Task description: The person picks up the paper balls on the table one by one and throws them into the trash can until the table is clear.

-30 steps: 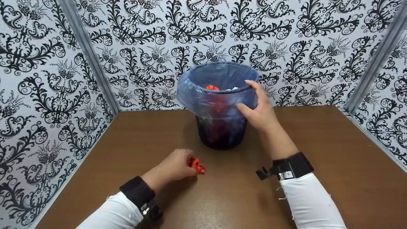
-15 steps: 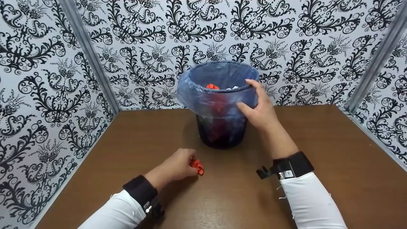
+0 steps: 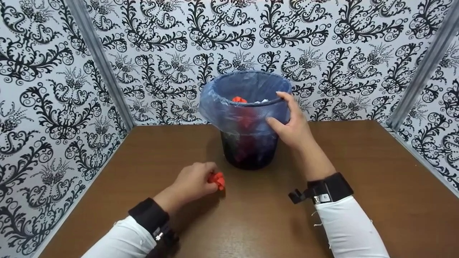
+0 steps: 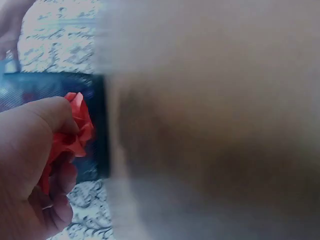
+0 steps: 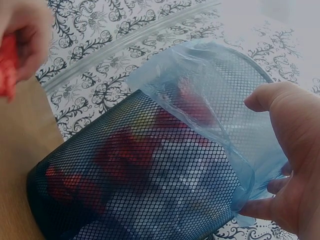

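Observation:
My left hand [image 3: 192, 182] holds a crumpled piece of red paper [image 3: 217, 180] between thumb and fingers, just over the table in front of the bin. Much of the paper is hidden by the fingers in the head view; the left wrist view shows the crumpled paper [image 4: 79, 125] poking out past the thumb. A black mesh wastebasket [image 5: 150, 165] stands upright with a blue plastic liner [image 3: 215, 107] folded over its rim. My right hand [image 3: 296, 125] grips that rim on the right side, thumb outside and fingers over the edge.
Inside the wastebasket are red crumpled paper [image 3: 239, 99] and white crumpled pieces [image 3: 263, 101]; something yellowish shows through the mesh. The brown table [image 3: 172, 143] meets patterned walls [image 3: 161, 53] at the back and sides.
My left hand has closed its fingers round the red paper and drawn it slightly left and up off the table. The right hand and wastebasket keep their places.

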### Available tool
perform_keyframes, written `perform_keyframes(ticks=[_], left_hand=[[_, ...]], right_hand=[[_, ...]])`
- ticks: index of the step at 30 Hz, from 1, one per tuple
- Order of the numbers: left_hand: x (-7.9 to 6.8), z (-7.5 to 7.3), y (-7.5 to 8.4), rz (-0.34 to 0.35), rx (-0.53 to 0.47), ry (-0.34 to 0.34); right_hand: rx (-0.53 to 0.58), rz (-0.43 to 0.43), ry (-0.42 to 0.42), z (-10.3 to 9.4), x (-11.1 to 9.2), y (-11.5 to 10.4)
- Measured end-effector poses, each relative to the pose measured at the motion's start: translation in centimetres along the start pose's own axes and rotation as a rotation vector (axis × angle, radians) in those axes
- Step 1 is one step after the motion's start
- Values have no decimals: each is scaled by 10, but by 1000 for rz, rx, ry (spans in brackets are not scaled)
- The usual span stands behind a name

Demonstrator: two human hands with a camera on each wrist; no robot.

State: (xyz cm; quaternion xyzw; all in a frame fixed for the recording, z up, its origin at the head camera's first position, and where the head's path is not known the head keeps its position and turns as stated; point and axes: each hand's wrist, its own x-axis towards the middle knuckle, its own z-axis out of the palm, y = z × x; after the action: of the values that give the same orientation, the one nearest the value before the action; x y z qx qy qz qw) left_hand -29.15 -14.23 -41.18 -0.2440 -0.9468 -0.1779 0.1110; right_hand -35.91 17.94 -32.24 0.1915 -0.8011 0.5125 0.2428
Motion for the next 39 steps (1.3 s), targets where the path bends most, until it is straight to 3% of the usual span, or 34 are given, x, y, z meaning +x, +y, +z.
perform_keyframes(ticks=[7, 14, 19, 24, 28, 33, 39], left_hand=[[1, -31, -7, -63, -59, 165], [16, -71, -9, -39, -78, 290], [40, -103, 3, -21, -151, 391], [68, -127, 20, 5, -222, 470], [92, -141, 36, -32, -256, 512], [122, -150, 59, -95, -238, 504], [156, -145, 82, -106, -143, 473]], right_hand=[[-6, -1, 1, 0, 0, 0], [21, -15, 3, 0, 1, 0], [45, -34, 12, 0, 1, 1], [43, -1, 0, 2, 1, -1], [32, 13, -6, 2, 1, -1], [44, 16, -10, 2, 1, -1], [48, 13, -8, 1, 1, -2]])
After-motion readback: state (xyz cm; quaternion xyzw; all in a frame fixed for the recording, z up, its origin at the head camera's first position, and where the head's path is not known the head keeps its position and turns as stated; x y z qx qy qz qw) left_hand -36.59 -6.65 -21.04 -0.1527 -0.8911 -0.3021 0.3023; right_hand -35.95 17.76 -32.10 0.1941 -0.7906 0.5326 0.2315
